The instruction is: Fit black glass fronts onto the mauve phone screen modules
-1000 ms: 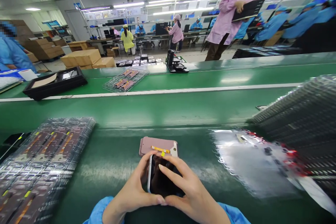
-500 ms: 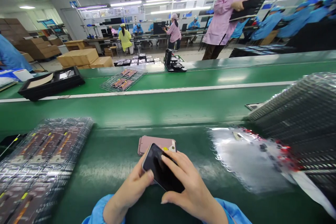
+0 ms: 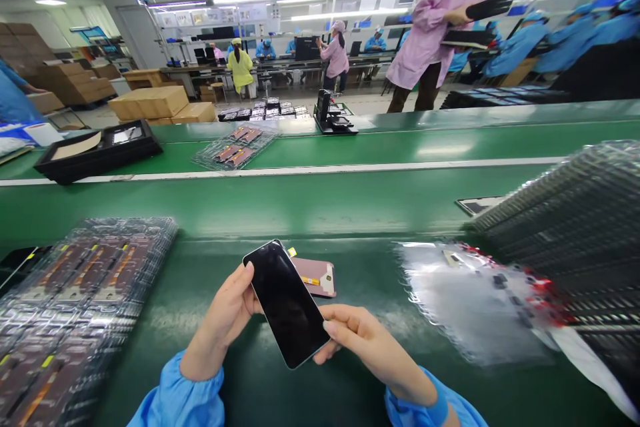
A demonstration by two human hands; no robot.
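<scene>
A black phone screen panel (image 3: 286, 307) with a thin pale rim is held up, tilted, dark face toward me. My left hand (image 3: 233, 303) grips its upper left edge, thumb at the corner. At the lower right edge, my right hand (image 3: 353, 333) pinches the panel between thumb and fingers. A small yellow tab (image 3: 292, 251) sticks out by its top right edge. Partly hidden behind it, a brownish-pink screen panel (image 3: 320, 273) with an orange flex strip lies back side up on the dark green work surface (image 3: 210, 407).
On the left is a stack of clear plastic trays (image 3: 165, 233) holding several brown panels. Stacked clear trays (image 3: 565, 213) and a plastic sheet (image 3: 465, 307) lie right. Beyond the white strip (image 3: 380, 168) stand a black tray (image 3: 95, 153) and a black fixture (image 3: 330, 117). Co-workers are behind.
The black panel has been raised and turned more upright toward me. My right hand has moved from lying over its face to pinching its lower right edge; my left hand has moved up.
</scene>
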